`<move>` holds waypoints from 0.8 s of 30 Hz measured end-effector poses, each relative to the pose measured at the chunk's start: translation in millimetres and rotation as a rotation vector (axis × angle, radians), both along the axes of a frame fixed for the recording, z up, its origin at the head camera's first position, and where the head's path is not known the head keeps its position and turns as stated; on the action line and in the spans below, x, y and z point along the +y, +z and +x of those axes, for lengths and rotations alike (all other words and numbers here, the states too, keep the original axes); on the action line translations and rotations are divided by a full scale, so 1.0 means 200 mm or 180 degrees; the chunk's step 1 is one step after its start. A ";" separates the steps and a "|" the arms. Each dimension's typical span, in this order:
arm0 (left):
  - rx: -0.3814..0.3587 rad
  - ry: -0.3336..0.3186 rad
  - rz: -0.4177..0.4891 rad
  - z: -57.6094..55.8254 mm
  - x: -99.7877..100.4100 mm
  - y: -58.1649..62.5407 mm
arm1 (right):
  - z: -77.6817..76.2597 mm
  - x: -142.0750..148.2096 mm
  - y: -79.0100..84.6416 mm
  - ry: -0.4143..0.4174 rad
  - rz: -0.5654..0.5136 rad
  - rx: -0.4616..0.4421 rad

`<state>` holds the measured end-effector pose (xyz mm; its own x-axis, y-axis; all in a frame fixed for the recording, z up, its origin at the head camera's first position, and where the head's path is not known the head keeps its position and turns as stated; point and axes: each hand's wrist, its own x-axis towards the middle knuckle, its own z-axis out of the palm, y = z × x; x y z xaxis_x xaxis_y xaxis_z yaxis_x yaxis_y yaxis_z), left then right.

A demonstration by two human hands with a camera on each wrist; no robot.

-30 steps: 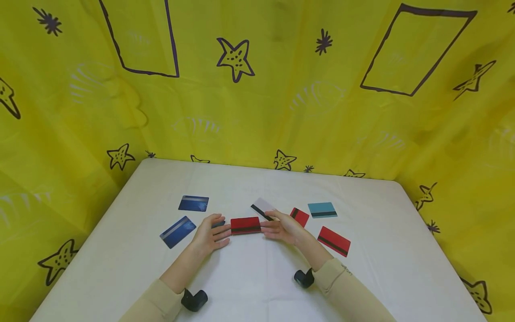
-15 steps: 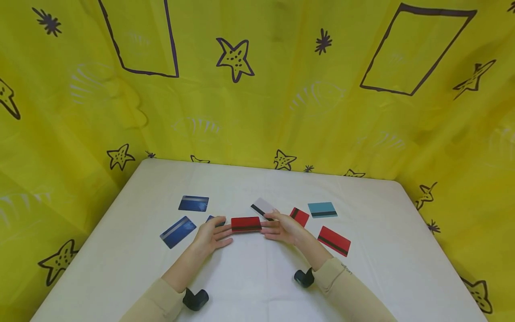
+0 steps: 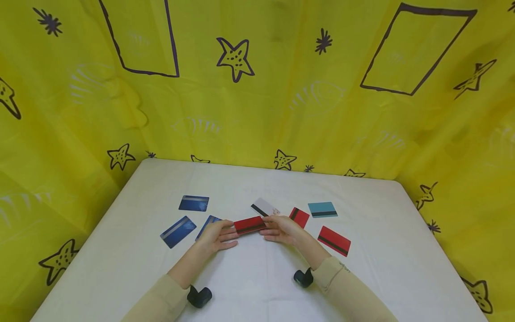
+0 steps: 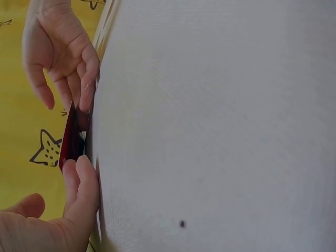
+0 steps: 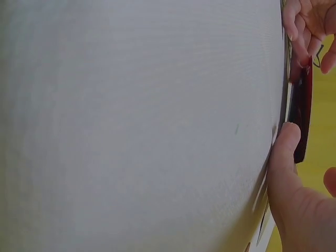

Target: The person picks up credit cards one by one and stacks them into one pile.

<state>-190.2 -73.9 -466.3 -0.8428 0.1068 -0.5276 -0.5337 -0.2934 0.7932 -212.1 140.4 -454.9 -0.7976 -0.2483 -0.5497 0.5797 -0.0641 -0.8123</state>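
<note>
A red card point(image 3: 249, 225) with a dark stripe is between my two hands, lifted at a tilt near the middle of the table. The fingers of my left hand point(image 3: 219, 235) touch its left end, fairly straight. At its right end the fingers of my right hand point(image 3: 281, 229) touch it in the same way. In the left wrist view, the red card point(image 4: 71, 139) stands steeply, with the left thumb point(image 4: 30, 206) apart from it. The right wrist view shows the card point(image 5: 302, 113) edge-on, its underside dark. What lies under the card cannot be made out.
Blue cards point(image 3: 194, 203) lie to the left, one partly behind my left hand. A white card point(image 3: 263, 207) with a black stripe lies behind the held card. Rightward are red cards point(image 3: 334, 241) and a light blue card point(image 3: 322, 209). A yellow curtain point(image 3: 257, 112) hangs behind the white table point(image 3: 241, 277).
My left hand has shifted slightly right, uncovering more of the blue card behind it. The red card has turned a little, its right end higher. My right hand has barely moved.
</note>
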 end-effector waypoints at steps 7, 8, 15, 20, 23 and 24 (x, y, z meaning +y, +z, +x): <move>0.0118 -0.0005 -0.0069 0.00 0.02 -0.02 | 0.01 0.00 0.01 -0.0128 0.0083 -0.0039; 0.0124 -0.0011 -0.0093 0.00 0.02 -0.02 | 0.01 0.01 0.00 -0.0135 0.0101 -0.0027; 0.0093 -0.0050 -0.0202 0.04 0.04 0.01 | 0.03 0.02 0.00 -0.0118 0.0263 0.0019; 0.0108 -0.0063 -0.0226 0.05 0.05 0.00 | 0.06 0.03 0.00 -0.0109 0.0250 0.0097; 0.0150 -0.0091 -0.0258 0.06 0.05 0.00 | 0.07 0.04 0.00 -0.0119 0.0265 0.0119; 0.0158 -0.0099 -0.0264 0.06 0.06 -0.01 | 0.08 0.04 0.00 -0.0137 0.0279 0.0128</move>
<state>-178.4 -62.8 -467.3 -0.8651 0.0910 -0.4933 -0.5009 -0.2093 0.8398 -195.8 149.0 -454.2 -0.8284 -0.1656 -0.5351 0.5448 -0.0159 -0.8384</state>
